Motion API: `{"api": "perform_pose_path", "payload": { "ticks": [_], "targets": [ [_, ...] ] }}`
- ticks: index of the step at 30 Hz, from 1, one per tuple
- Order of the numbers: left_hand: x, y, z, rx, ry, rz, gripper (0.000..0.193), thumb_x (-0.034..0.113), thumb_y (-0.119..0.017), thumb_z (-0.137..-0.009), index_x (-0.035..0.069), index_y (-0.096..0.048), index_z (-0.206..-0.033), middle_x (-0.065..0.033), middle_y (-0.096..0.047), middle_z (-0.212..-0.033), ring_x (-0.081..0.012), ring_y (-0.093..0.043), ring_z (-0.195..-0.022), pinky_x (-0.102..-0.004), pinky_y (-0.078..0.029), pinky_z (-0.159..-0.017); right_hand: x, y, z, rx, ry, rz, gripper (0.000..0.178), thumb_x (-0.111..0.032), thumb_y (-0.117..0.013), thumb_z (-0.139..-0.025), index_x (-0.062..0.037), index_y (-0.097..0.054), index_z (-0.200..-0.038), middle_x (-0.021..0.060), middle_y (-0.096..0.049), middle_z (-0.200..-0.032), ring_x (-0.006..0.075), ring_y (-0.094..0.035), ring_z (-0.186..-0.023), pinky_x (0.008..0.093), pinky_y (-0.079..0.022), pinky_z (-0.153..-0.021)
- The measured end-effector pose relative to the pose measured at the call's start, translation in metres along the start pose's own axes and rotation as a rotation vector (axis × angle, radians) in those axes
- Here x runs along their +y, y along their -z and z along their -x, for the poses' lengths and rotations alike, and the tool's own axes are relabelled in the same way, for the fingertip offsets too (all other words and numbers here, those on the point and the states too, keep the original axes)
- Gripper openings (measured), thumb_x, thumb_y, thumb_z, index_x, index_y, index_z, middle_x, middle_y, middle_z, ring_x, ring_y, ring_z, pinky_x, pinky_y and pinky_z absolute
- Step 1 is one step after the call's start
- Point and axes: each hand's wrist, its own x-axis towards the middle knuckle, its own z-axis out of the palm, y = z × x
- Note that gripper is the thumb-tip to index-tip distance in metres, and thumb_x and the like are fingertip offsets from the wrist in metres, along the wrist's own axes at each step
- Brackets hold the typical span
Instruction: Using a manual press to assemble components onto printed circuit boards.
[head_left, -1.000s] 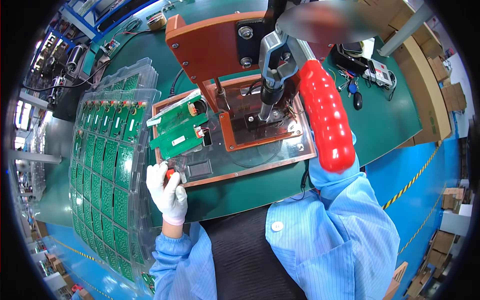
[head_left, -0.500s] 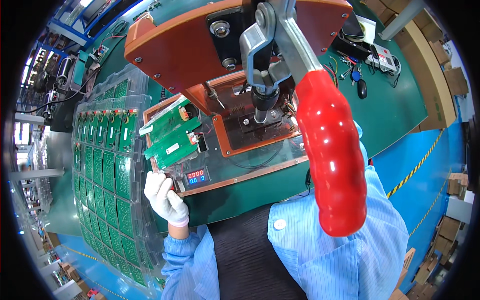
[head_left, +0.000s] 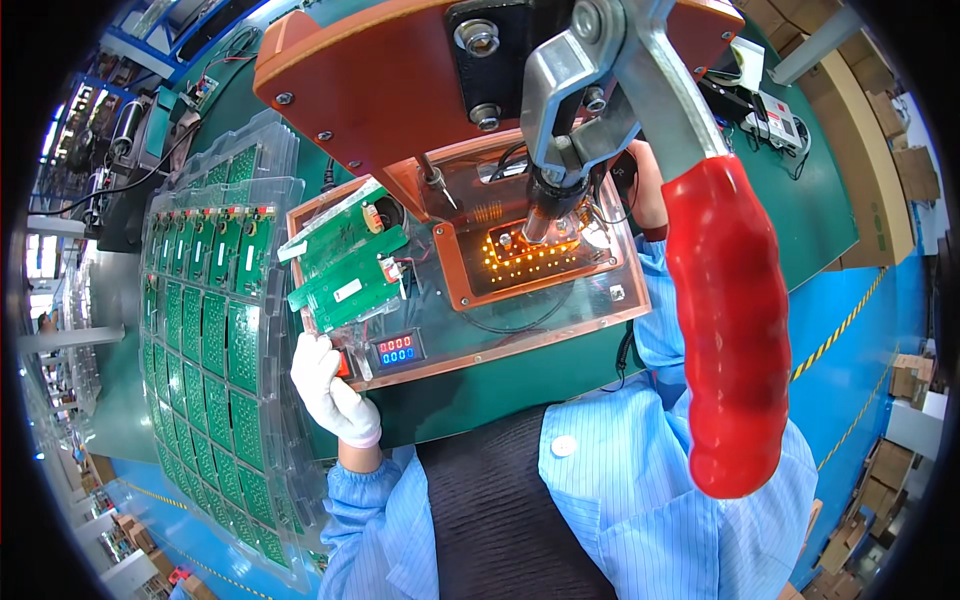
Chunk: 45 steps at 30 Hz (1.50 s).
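Observation:
My left hand [head_left: 333,392], in a white glove, is at the front left corner of the test fixture [head_left: 500,358], fingers curled together beside a red switch [head_left: 343,365]. What lies under the fingers is hidden. My bare right hand [head_left: 648,190] is at the fixture's far right side, its fingers mostly hidden behind the toggle clamp and a dark round shape. The clamp's red grip [head_left: 728,330] hangs in front of my right arm. Below the clamp's plunger, an orange-framed nest [head_left: 530,265] glows with rows of small yellow lights. A digital meter [head_left: 398,348] shows red and blue digits.
Green circuit boards [head_left: 350,290] lie on the fixture's left part. Clear trays [head_left: 215,330] full of boards stand to the left. A white and red instrument [head_left: 775,122] sits at the back right, beside a long cardboard box [head_left: 880,170].
Yellow lights have come on in the nest. The red grip appears farther right and lower. My right hand now shows at the fixture's right side; my left hand has barely moved, and the red switch shows beside it.

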Motion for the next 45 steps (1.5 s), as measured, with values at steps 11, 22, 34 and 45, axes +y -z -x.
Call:
{"api": "perform_pose_path", "payload": {
  "ticks": [11, 22, 34, 45],
  "targets": [
    [-0.002, -0.002, 0.000, 0.020, -0.010, 0.007, 0.025, 0.010, -0.041, -0.089, -0.002, -0.056, -0.105, -0.0202, -0.057, -0.113, -0.0362, -0.052, -0.112, -0.0460, -0.038, -0.099, -0.017, -0.007, 0.003, -0.058, 0.056, 0.033, 0.032, -0.007, -0.037, -0.087, -0.0006, -0.045, -0.116, 0.0129, -0.061, -0.101, 0.0168, -0.061, -0.080, 0.0291, -0.051, -0.073],
    [-0.002, -0.004, 0.001, 0.041, -0.003, -0.011, 0.025, 0.006, -0.041, -0.086, -0.002, -0.057, -0.103, -0.0209, -0.057, -0.113, -0.0366, -0.052, -0.112, -0.0457, -0.037, -0.099, -0.015, -0.005, 0.002, -0.034, 0.048, 0.063, 0.031, -0.009, -0.037, -0.086, -0.0014, -0.045, -0.116, 0.0128, -0.061, -0.099, 0.0166, -0.061, -0.078, 0.0295, -0.050, -0.071],
    [-0.001, -0.004, 0.000, 0.039, -0.016, -0.010, 0.024, 0.007, -0.041, -0.085, -0.003, -0.057, -0.102, -0.0209, -0.057, -0.112, -0.0371, -0.053, -0.111, -0.0465, -0.037, -0.099, -0.015, -0.005, 0.003, -0.029, 0.042, 0.048, 0.031, -0.009, -0.037, -0.087, -0.0017, -0.044, -0.116, 0.0131, -0.061, -0.100, 0.0172, -0.061, -0.078, 0.0300, -0.050, -0.072],
    [-0.002, -0.004, 0.001, 0.039, -0.021, 0.001, 0.026, 0.008, -0.040, -0.086, -0.002, -0.056, -0.104, -0.0209, -0.057, -0.111, -0.0372, -0.052, -0.112, -0.0463, -0.037, -0.099, -0.019, -0.006, 0.004, -0.029, 0.068, 0.069, 0.029, -0.009, -0.039, -0.087, -0.0022, -0.046, -0.114, 0.0121, -0.062, -0.099, 0.0158, -0.061, -0.078, 0.0286, -0.051, -0.070]
  ]
}}
